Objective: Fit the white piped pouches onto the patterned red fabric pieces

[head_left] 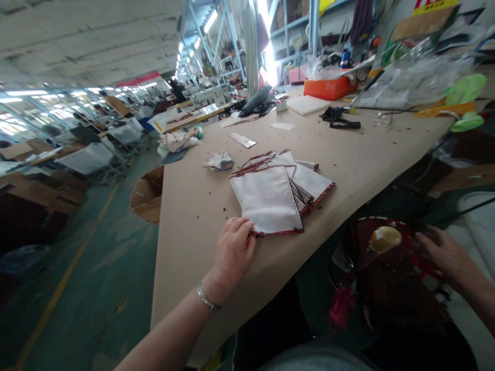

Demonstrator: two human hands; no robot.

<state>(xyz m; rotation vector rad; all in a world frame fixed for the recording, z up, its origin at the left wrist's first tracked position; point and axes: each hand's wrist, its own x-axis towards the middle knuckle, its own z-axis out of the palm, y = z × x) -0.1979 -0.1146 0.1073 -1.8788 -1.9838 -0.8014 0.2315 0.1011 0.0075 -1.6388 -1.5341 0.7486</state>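
Note:
My left hand (pixel 233 249) rests on the tan table (pixel 193 216), its fingers curled onto the near corner of a stack of white fabric pieces with dark red trim (pixel 276 196). My right hand (pixel 444 252) reaches down off the table's right side into a dark red bundle of fabric in a basket (pixel 386 278); its fingers are blurred and partly hidden. A pale yellowish object (pixel 384 238) lies on top of that bundle.
A crumpled white cloth (pixel 218 161), a small ruler-like strip (pixel 242 139), black straps (pixel 340 117), an orange box (pixel 328 87) and a white pad (pixel 307 104) lie further up the table. A cardboard box (pixel 147 196) stands on the floor to the left.

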